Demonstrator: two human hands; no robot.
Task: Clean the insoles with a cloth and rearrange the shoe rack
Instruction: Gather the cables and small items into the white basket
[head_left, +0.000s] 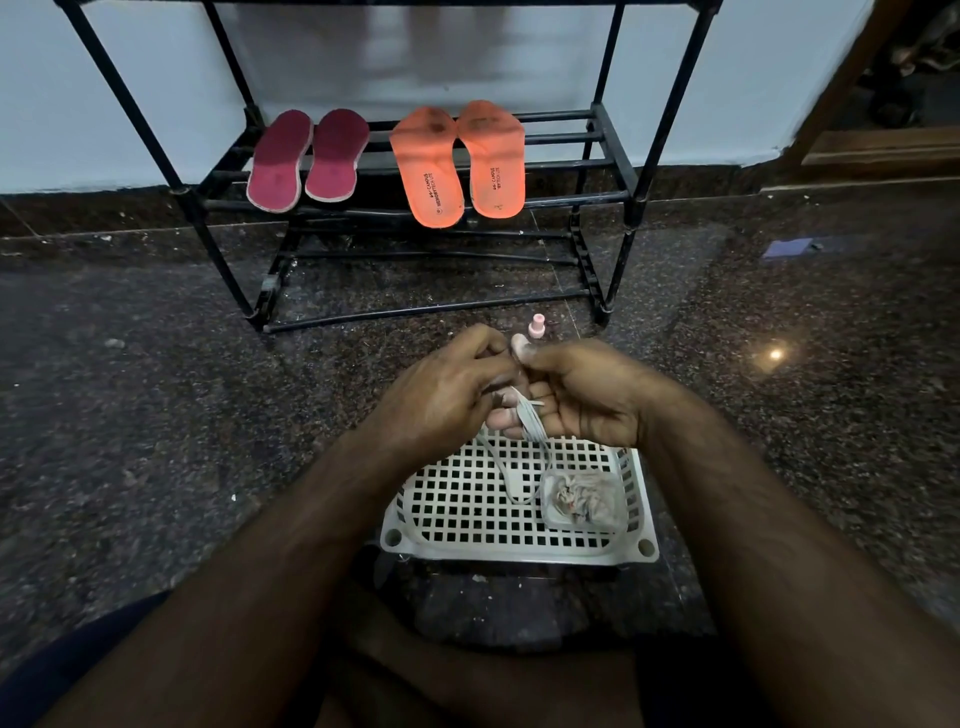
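Fingers (498, 415) of both our hands curl round a bundle of white laces (530, 418), held just above the far edge of the white basket (467, 525). Our left hand (447, 395) closes over the bundle from the left, and our right hand (582, 395) pinches it from the right with the thumb raised. A loose loop of the laces hangs down into the basket, beside a small clear bag (582, 501) of crumpled greyish stuff lying in the basket's right part.

We see the insoles beyond the basket, on a middle shelf of the black shoe rack (623, 171): a maroon pair (306, 161) to the left and an orange pair (457, 163) to the right, all lying flat across the bars, toes toward the wall. We cannot make out a cloth with certainty.

Between basket and rack, a small pink bottle (535, 327) stands on the dark speckled floor (156, 389). Well to the right of the basket, near the wall, a small blue scrap (787, 248) lies on the floor. Nearer us than the basket are our folded legs.
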